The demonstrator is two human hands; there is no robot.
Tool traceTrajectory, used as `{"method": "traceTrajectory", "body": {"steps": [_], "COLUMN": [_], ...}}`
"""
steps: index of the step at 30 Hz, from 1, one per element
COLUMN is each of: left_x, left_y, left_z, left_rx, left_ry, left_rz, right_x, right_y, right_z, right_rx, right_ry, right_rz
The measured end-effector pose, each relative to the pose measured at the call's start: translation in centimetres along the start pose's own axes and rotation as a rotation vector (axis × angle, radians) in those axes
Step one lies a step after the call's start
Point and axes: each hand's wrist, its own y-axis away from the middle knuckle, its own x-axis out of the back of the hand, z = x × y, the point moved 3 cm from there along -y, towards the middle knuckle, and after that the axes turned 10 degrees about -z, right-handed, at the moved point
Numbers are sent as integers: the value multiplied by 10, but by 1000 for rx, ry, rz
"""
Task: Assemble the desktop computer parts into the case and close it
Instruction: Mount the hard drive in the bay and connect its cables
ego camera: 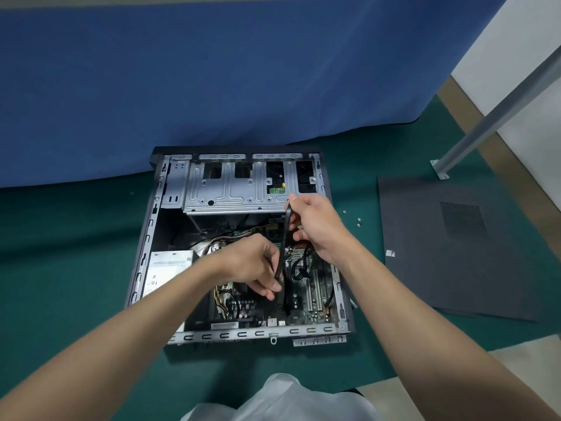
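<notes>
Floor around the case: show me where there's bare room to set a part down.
Widest bare green floor lies left of the case, up to the blue curtain. The strip between case and side panel holds loose screws. Inside is crowded: left hand and right hand hold a black cable there.

board (312, 299) partly hidden by left hand (252, 262), right hand (315, 226) and cable (283, 244). psu (167, 268) label too blurred to be read. screws (358, 221) too small to be typed. pole (491, 117) cut by right edge.
</notes>
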Motion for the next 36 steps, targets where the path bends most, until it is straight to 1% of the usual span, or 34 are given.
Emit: {"method": "traceTrajectory", "body": {"steps": [2, 5, 7, 9, 10, 13, 15, 16, 17, 19, 20, 22, 25, 28, 32, 34, 36], "left_x": [1, 4, 6, 8, 8, 6, 3, 2, 2, 2, 2, 1, 2, -2, -5, -4, -5], "left_y": [-14, -33, -40, -48, -51, -60, -67, -70, -74, -82, -86, -93, -101, -104, -111, -115, -116], "left_z": [-1, -4, -6, -10, -10, -2, 2, 2, 2, 3, 4, 6, 3, -1, -8, -11, -10], "left_rx": [-36, -45, -57, -87, -110, -210, -219, -197, -173, -124, -108, -86, -50, -62, -86, -50, 2], "left_ry": [-213, -626, -746, -771, -761, -769, -742, -708, -672, -619, -613, -604, -543, -523, -345, -348, -462], "left_rz": [162, 452, 576, 598, 596, 596, 588, 587, 592, 612, 617, 624, 635, 661, 653, 644, 647], "right_x": [-2, -6, -11, -17, -19, -19, -11, -7, -3, 11, 20, 35, 44, 47, 50, 50, 50], "right_y": [7, 24, 38, 54, 58, 63, 61, 59, 58, 53, 51, 48, 46, 40, 35, 34, 34], "right_z": [2, 15, 31, 46, 55, 78, 79, 74, 67, 56, 55, 67, 81, 89, 91, 92, 92], "right_rx": [36, 189, 325, 459, 452, 254, 146, 160, 216, 396, 458, 517, 648, 688, 679, 677, 679], "right_ry": [222, 529, 807, 1069, 1200, 1550, 1700, 1768, 1806, 1781, 1772, 1734, 1527, 1391, 1315, 1275, 1252], "right_rz": [25, 87, 153, 187, 138, -116, -202, -220, -233, -207, -206, -247, -215, -177, -193, -194, -195]}}
